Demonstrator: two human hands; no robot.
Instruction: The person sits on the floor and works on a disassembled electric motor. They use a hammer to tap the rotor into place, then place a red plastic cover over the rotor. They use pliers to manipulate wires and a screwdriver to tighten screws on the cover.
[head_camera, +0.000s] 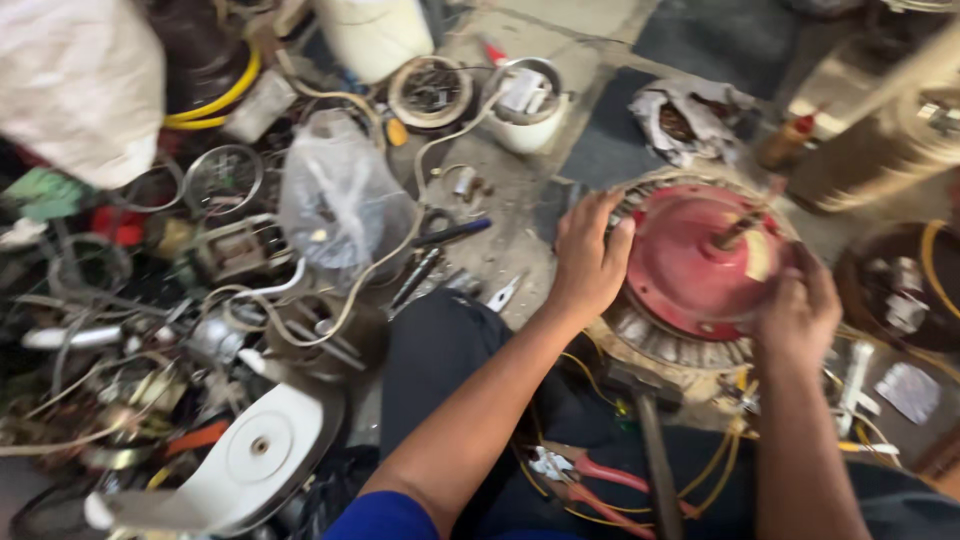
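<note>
— Where is the motor?

— Right of centre in the frame: a round red motor cover with a short shaft sticking up, sitting on a ring of pale ribbed metal. The left hand lies on its left rim, grip wrapped over the edge; the right hand clasps the lower right rim the same way.

— Any room around it?

— Little. A hammer lies just below it, red-handled pliers and yellow wires beside that. The bare concrete floor opens to the upper left.

— And further out?

— A crumpled clear plastic bag sits left of centre, a white cup of parts at the top, and tangled wires with metal scrap fill the left side.
</note>
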